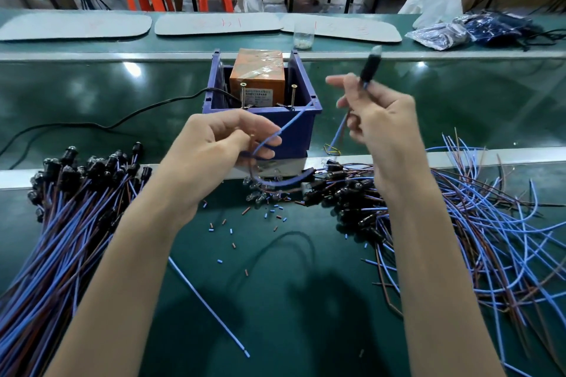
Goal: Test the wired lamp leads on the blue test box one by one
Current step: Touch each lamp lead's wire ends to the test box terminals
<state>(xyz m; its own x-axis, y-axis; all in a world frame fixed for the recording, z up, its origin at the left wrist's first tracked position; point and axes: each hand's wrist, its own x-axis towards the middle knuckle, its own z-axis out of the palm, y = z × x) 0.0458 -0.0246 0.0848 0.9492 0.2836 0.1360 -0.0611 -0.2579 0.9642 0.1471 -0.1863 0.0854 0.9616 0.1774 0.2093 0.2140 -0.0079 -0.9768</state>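
The blue test box (pixel 298 128) stands on the green bench ahead of me, with an orange unit (pixel 258 76) inside and two upright screws (pixel 293 96) near its front wall. My right hand (pixel 379 128) holds a wired lamp lead by its black lamp holder (pixel 369 66), lifted to the right of the box. My left hand (pixel 220 147) pinches the blue and brown wire ends (pixel 275 135) of that lead in front of the box. A neat bundle of leads (pixel 61 208) lies at the left, and a loose tangle of leads (pixel 459 217) lies at the right.
Small cut bits of wire insulation (pixel 272 214) and a single blue wire (pixel 208 303) lie on the bench between my arms. A black cable (pixel 122 122) runs left from the box. A clear cup (pixel 303 35), grey boards and plastic bags sit beyond; orange stools and a seated person are behind.
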